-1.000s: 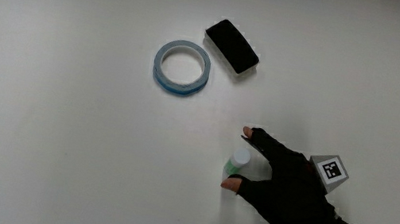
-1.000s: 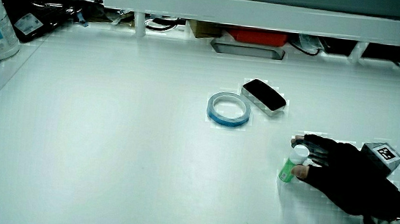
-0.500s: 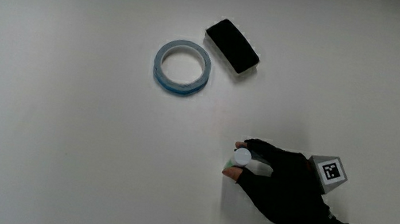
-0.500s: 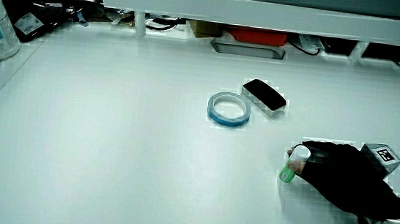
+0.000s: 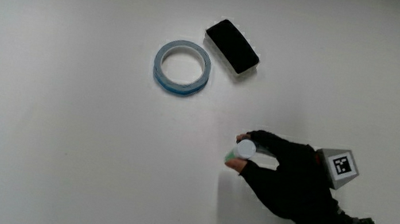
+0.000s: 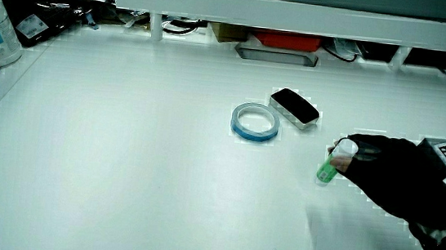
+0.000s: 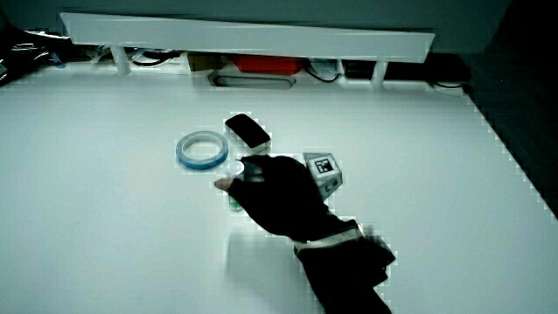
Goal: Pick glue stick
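Your glue stick [image 6: 330, 162] w/ white cap & green body is pinched in the fingers [image 5: 260, 140] of the hand [image 5: 291, 183], tilted, lifted just off the table [image 5: 58, 146] in a side view. Hand's nearer to you than the blue tape roll [image 5: 181, 66] & the black-topped eraser [image 5: 231, 46], which sit just beside each other. Patterned cube [image 5: 339, 165] rides on the glove's back.

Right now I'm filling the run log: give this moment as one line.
hand: shut on glue stick | glue stick: lifted off table | tape ring, black case: untouched
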Motion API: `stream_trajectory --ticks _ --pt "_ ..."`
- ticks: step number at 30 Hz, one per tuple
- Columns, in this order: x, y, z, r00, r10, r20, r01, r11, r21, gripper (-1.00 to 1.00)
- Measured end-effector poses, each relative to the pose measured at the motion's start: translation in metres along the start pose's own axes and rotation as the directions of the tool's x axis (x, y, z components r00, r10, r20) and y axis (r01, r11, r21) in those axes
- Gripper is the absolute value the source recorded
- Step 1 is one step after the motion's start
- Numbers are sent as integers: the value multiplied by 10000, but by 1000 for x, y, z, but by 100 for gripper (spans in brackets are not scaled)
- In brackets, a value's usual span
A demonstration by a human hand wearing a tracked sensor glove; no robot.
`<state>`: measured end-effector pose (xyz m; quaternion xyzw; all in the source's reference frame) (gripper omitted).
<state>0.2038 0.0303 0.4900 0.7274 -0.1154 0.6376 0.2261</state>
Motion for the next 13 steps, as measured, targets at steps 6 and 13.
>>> stream_trajectory --ticks 6,13 --pt "-19 14 16 9902 993 985 -1036 9938 395 100" --pt "-34 40 15 9964 845 36 -844 9921 933 100"
